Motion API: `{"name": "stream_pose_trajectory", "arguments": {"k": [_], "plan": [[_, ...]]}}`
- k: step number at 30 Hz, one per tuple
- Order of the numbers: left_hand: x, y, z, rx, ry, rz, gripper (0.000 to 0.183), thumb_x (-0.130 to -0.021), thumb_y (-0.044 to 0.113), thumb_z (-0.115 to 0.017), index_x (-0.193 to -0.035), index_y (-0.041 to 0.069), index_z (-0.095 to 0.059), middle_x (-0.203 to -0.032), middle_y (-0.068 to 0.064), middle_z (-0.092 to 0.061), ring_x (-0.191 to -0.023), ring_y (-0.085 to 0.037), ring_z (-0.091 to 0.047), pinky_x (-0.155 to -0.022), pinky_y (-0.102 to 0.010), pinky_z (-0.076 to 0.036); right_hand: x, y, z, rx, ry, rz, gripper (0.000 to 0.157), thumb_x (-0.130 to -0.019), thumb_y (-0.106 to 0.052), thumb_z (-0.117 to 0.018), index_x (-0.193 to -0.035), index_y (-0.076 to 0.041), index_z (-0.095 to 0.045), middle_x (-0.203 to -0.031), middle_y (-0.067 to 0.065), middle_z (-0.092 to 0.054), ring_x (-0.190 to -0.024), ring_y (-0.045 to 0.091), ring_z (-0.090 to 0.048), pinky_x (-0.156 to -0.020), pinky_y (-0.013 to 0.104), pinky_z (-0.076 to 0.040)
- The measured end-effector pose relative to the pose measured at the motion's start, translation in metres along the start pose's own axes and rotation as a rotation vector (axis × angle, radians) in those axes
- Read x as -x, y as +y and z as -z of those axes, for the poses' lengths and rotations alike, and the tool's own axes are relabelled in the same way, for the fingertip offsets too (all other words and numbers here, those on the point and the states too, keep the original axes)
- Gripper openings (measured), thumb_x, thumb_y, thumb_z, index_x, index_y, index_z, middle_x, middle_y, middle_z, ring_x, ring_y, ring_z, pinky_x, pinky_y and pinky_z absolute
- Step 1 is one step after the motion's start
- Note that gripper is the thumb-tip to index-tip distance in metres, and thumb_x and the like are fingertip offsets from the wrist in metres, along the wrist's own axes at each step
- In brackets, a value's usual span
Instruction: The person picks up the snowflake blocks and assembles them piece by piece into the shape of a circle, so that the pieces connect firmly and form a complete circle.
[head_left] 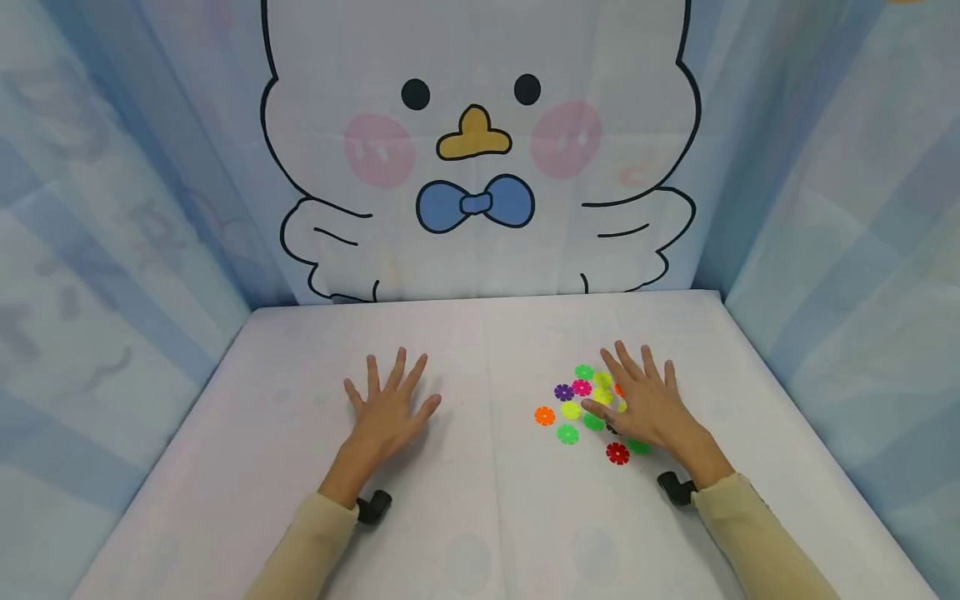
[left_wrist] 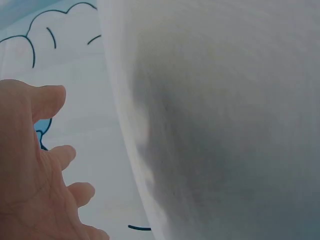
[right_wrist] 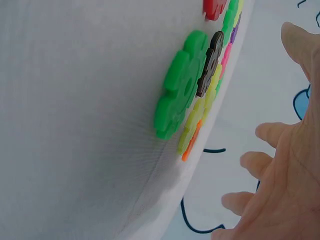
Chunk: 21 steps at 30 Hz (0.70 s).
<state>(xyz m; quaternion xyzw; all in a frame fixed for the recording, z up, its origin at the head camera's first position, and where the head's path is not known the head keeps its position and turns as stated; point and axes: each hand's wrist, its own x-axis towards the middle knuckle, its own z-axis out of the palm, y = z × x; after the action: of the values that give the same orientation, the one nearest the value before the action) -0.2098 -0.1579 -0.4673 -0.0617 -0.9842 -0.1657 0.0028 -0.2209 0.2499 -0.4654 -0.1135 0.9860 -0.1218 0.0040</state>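
Observation:
Over the left half of the white table [head_left: 465, 467] my left hand [head_left: 386, 417] hovers with fingers spread, holding nothing; its shadow falls on the cloth in the left wrist view. My right hand [head_left: 648, 408] is spread too, above a loose scatter of flat flower-shaped plastic discs, with a gap between palm and discs in the right wrist view. Among them are an orange disc [head_left: 544, 416], a purple disc [head_left: 564, 392], a pink disc [head_left: 582, 387], a red disc [head_left: 617, 453], a green disc [right_wrist: 181, 85] and a black disc [right_wrist: 210, 64]. The right hand hides some discs in the head view.
A fabric backdrop [head_left: 472, 258] with a cartoon bird rises behind the table's far edge. Blue-and-white curtains [head_left: 112, 292] flank both sides. Small black wrist cameras [head_left: 373, 507] sit at both sleeve cuffs.

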Motion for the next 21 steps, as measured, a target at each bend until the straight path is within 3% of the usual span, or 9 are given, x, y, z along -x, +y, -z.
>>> {"name": "stream_pose_trajectory", "arguments": {"k": [13,21], "plan": [[-0.007,0.022,-0.008,0.024,-0.038,-0.054,0.074,-0.106,0.060,-0.051,-0.169,0.029,-0.027,-0.180,-0.008,-0.013,-0.163,-0.056,0.001,-0.120,-0.088,0.003,-0.003,-0.005,-0.003,-0.005,0.003,0.032,0.097,-0.095,-0.064,-0.062,-0.168,-0.009,-0.028,-0.175,0.026,-0.019,-0.159,0.062,-0.010,-0.123,0.084,-0.006],[-0.011,0.042,-0.016,0.070,-0.059,-0.143,0.068,-0.106,0.045,-0.059,-0.167,0.024,-0.035,-0.177,-0.008,-0.025,-0.163,-0.053,-0.011,-0.121,-0.086,-0.011,-0.006,-0.012,-0.004,-0.028,-0.014,0.034,0.095,-0.095,-0.059,-0.067,-0.167,-0.009,-0.030,-0.176,0.025,-0.019,-0.159,0.060,-0.012,-0.125,0.081,-0.008]]}}
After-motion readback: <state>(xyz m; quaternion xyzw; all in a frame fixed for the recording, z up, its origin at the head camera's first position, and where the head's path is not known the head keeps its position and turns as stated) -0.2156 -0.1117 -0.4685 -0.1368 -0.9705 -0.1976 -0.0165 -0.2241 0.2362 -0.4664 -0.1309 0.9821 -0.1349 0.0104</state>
